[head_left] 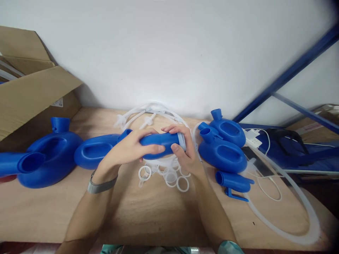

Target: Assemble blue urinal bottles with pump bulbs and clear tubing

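Note:
Both hands are closed around a blue plastic tube-shaped part [172,141], held level above the middle of the table. My left hand [135,144] wraps its left end, with the thumb along the front. At its right end sits a pale translucent ring [181,141], and my right hand [186,148] grips there with fingers over the top and thumb in front. Below the hands lie several translucent white rings [182,184]. A blue bottle with a hollow handle [95,151] lies just left, partly hidden behind my left hand.
White tubing [156,107] with funnel-like fittings lies coiled at the back. More blue bottles [222,151] and a blue spout piece [234,181] are at right, near a power strip [253,139]. At left are another blue bottle [63,151] and an open cardboard box [39,88].

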Demonstrator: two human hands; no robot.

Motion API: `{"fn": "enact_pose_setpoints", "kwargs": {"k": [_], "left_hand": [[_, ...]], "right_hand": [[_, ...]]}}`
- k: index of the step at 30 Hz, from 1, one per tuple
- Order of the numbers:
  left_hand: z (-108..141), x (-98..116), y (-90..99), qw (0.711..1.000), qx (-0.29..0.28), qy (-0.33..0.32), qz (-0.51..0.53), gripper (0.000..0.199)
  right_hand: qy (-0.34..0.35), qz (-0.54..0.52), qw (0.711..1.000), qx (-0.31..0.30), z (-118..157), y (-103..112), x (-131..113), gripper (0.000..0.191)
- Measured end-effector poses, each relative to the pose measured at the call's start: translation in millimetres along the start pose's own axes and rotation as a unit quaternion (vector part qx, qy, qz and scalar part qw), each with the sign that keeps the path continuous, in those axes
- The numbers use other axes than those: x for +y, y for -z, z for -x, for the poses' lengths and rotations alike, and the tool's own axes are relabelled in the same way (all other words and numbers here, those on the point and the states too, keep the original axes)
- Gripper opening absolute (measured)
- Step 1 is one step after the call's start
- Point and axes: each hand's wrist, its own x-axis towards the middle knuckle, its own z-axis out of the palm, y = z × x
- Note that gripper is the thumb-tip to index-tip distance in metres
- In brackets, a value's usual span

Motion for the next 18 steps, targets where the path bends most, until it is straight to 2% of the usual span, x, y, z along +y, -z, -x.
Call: {"fn": "enact_pose_setpoints", "kwargs": {"k": [4,9,12,13,15,17,18], "left_hand": [[-6.2,-8.1,-4.2,0.995,-0.059,0.036,0.073,0.055],[-10.0,-14.3,-17.7,0.977,-0.148,0.081,0.133,0.072],[-10.8,-15.3,-18.5,0.963,-0.207,0.092,0.148,0.076],[-10.6,-15.1,-16.2,0.964,-0.21,0.091,0.137,0.077],[-8.8,-13.7,-9.2,0.978,-0.172,0.078,0.083,0.077],[-5.7,-11.6,-2.4,0.997,-0.069,0.021,-0.009,0.075],[-4.0,-10.7,-0.4,0.998,-0.007,-0.024,-0.062,0.074]], "right_hand": [[-0.035,0.012,0.999,-0.025,-0.2,10.0,-7.6,0.023],[-0.064,-0.044,0.995,-0.059,0.6,26.2,-14.1,0.025],[-0.063,-0.058,0.994,-0.069,0.6,33.5,-21.1,0.034],[-0.062,-0.053,0.994,-0.074,0.6,35.2,-23.7,0.04],[-0.067,-0.038,0.994,-0.082,0.8,37.2,-27.7,0.049],[-0.082,-0.039,0.993,-0.075,1.4,36.9,-27.7,0.052],[-0.093,-0.05,0.992,-0.063,1.6,35.6,-25.9,0.052]]}}
